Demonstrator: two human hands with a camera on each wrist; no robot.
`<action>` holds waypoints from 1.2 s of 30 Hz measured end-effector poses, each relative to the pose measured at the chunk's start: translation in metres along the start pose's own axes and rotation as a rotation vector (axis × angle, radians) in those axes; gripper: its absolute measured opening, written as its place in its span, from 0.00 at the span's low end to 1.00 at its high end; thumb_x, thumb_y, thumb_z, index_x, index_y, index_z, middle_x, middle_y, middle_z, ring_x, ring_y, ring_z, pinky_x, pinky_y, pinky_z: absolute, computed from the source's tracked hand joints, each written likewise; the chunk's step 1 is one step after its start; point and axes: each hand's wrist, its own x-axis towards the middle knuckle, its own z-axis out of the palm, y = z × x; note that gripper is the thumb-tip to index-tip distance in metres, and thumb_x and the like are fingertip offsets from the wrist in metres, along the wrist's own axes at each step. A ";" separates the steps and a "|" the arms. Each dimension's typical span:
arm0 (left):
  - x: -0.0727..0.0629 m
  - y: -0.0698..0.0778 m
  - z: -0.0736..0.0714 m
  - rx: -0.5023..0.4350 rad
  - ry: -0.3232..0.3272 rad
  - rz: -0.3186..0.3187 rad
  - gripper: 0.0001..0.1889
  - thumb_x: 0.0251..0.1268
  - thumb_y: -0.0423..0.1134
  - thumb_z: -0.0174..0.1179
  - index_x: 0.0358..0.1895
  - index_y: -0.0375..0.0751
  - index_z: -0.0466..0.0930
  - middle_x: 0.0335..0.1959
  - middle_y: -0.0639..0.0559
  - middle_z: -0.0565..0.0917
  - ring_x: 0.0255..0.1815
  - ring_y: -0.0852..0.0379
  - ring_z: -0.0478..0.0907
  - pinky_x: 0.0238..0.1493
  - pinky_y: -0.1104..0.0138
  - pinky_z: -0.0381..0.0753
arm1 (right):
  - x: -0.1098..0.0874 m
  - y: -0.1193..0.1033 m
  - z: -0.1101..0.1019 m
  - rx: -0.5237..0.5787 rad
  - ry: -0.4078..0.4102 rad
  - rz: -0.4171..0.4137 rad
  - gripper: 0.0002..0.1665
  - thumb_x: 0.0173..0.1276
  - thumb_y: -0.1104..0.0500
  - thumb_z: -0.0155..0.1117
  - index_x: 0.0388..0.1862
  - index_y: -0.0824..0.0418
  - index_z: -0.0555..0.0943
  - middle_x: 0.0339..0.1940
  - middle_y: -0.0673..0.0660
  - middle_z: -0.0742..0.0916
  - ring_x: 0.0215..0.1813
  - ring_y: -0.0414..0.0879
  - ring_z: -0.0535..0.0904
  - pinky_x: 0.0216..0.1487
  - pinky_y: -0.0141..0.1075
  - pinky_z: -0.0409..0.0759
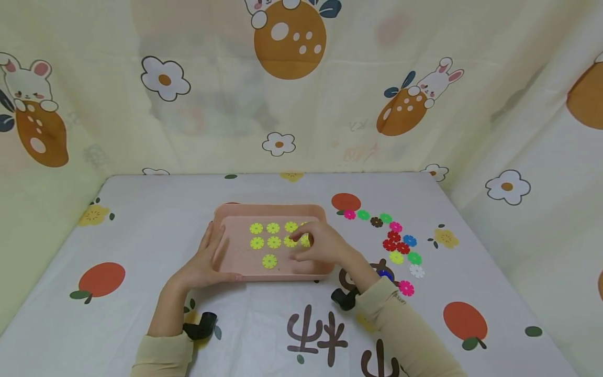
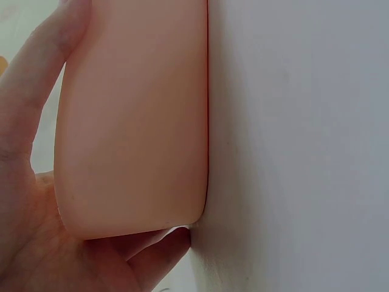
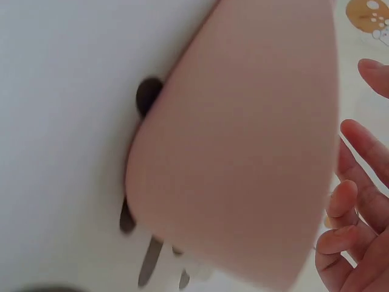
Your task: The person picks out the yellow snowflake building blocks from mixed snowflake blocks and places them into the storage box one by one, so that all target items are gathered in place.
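A shallow pink tray (image 1: 235,251) lies on the table, with several yellow flower-shaped discs (image 1: 269,261) in it: two rows and a single one in front. My left hand (image 1: 202,262) holds the tray's front left corner, thumb along the front rim and fingers along the left side. In the left wrist view, the hand (image 2: 36,201) spans the tray's end wall (image 2: 134,134). Over the tray's right part hovers my right hand (image 1: 325,243), thumb and forefinger apart, partly hiding the rightmost discs. The right wrist view shows its fingers (image 3: 343,198) loosely bent, holding nothing visible.
Right of the tray, loose flower-shaped discs in several colours trail across the cloth, among them a red one (image 1: 389,245), a blue one (image 1: 410,241) and a white one (image 1: 416,271). The patterned tablecloth (image 1: 254,324) meets a hanging curtain (image 1: 212,120) behind.
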 end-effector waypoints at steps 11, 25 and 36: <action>0.001 -0.001 0.002 0.016 0.005 -0.005 0.65 0.35 0.58 0.72 0.73 0.50 0.32 0.72 0.43 0.25 0.71 0.36 0.31 0.60 0.37 0.49 | -0.022 0.013 -0.025 -0.023 0.064 0.038 0.22 0.48 0.53 0.74 0.43 0.59 0.83 0.37 0.55 0.83 0.25 0.46 0.69 0.22 0.34 0.69; 0.001 0.000 0.001 0.017 0.006 -0.014 0.66 0.35 0.59 0.72 0.73 0.49 0.32 0.72 0.41 0.26 0.70 0.34 0.32 0.59 0.37 0.50 | -0.046 0.035 -0.049 -0.088 0.138 0.081 0.25 0.49 0.53 0.74 0.46 0.61 0.82 0.40 0.57 0.84 0.28 0.46 0.70 0.22 0.34 0.71; 0.002 -0.001 0.001 0.016 0.006 -0.023 0.65 0.35 0.59 0.72 0.73 0.50 0.32 0.72 0.41 0.26 0.70 0.34 0.33 0.59 0.37 0.50 | -0.070 0.060 -0.062 -0.080 0.200 0.160 0.26 0.48 0.53 0.75 0.46 0.62 0.81 0.41 0.59 0.84 0.30 0.46 0.69 0.20 0.32 0.68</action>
